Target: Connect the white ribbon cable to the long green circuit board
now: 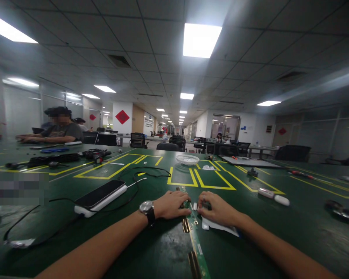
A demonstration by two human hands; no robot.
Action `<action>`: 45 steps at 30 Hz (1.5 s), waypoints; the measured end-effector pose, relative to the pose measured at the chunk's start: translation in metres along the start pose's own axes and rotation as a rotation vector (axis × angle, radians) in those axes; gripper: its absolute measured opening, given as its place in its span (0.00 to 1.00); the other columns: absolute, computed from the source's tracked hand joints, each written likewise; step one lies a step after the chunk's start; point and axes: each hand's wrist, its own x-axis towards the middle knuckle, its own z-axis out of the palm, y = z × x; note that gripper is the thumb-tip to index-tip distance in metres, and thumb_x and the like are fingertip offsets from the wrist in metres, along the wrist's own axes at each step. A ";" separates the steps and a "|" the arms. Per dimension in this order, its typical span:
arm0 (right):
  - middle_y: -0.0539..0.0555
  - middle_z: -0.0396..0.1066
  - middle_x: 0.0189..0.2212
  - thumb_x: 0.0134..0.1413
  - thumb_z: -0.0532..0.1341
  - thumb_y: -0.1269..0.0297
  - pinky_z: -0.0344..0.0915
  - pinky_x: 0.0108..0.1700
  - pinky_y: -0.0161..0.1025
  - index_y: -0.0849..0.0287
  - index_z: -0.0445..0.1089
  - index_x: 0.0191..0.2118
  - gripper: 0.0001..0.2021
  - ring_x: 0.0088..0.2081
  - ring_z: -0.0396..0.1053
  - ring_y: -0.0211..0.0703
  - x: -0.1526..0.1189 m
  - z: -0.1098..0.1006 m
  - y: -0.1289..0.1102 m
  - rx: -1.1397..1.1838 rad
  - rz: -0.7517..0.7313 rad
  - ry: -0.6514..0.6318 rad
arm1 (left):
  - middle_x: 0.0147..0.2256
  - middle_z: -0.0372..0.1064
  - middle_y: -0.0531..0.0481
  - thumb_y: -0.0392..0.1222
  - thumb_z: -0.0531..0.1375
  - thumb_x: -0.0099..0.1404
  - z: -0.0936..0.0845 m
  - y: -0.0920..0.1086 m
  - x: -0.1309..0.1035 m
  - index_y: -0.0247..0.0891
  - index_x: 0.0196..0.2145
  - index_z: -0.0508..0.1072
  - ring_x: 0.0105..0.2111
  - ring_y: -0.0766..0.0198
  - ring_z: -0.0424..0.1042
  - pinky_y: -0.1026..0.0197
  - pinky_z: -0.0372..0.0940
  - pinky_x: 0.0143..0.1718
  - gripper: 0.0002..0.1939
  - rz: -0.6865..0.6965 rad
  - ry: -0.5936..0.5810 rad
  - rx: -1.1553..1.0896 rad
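Observation:
A long, narrow green circuit board (195,236) with copper-coloured strips along its left edge lies on the green table, running away from me. My left hand (172,204), a watch on its wrist, rests over the board's far part with its fingers bent together on it; what is beneath them is hidden. Just right of the board is my right hand (216,207), its fingers curled and the fingertips near a small white piece (195,206). Whether those fingers pinch anything cannot be made out. Under the right hand lies a white sheet (221,226).
A phone (100,193) on a white block and black cables lie at the left. Further back are a clear round dish (187,159) and a flat board (250,162). White cases (282,200) lie at the right. A person (64,128) sits at the far left.

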 end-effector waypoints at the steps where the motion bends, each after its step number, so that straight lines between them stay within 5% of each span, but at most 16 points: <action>1: 0.51 0.70 0.35 0.56 0.63 0.64 0.60 0.42 0.38 0.58 0.72 0.33 0.04 0.38 0.66 0.43 0.001 0.001 0.000 -0.001 0.011 0.005 | 0.59 0.64 0.41 0.59 0.53 0.70 0.000 0.000 0.000 0.43 0.57 0.65 0.59 0.46 0.63 0.42 0.59 0.55 0.24 0.000 -0.002 0.000; 17: 0.52 0.71 0.33 0.54 0.64 0.64 0.60 0.39 0.38 0.58 0.73 0.36 0.05 0.36 0.67 0.43 0.004 0.014 -0.001 -0.001 0.074 0.067 | 0.59 0.63 0.39 0.57 0.52 0.70 0.000 0.001 0.000 0.41 0.57 0.64 0.58 0.46 0.63 0.40 0.59 0.55 0.24 0.002 -0.025 -0.010; 36: 0.50 0.74 0.33 0.57 0.64 0.67 0.63 0.41 0.36 0.58 0.75 0.36 0.02 0.37 0.71 0.42 0.009 0.007 0.000 0.084 -0.118 0.013 | 0.64 0.55 0.40 0.55 0.53 0.70 -0.004 -0.005 0.002 0.44 0.65 0.50 0.63 0.47 0.56 0.39 0.49 0.60 0.31 -0.008 -0.121 -0.166; 41: 0.53 0.75 0.40 0.61 0.59 0.69 0.65 0.48 0.39 0.58 0.75 0.39 0.07 0.42 0.72 0.42 0.010 -0.001 -0.001 0.182 -0.187 -0.006 | 0.64 0.56 0.41 0.57 0.51 0.72 -0.004 -0.006 0.001 0.45 0.66 0.50 0.62 0.48 0.58 0.41 0.51 0.60 0.30 0.023 -0.100 -0.153; 45: 0.55 0.72 0.51 0.62 0.54 0.72 0.60 0.59 0.43 0.56 0.74 0.50 0.16 0.54 0.67 0.43 0.009 -0.007 -0.012 0.196 -0.258 -0.013 | 0.65 0.54 0.43 0.52 0.46 0.75 -0.010 -0.008 0.000 0.43 0.65 0.54 0.64 0.50 0.54 0.44 0.50 0.61 0.24 0.051 0.065 0.005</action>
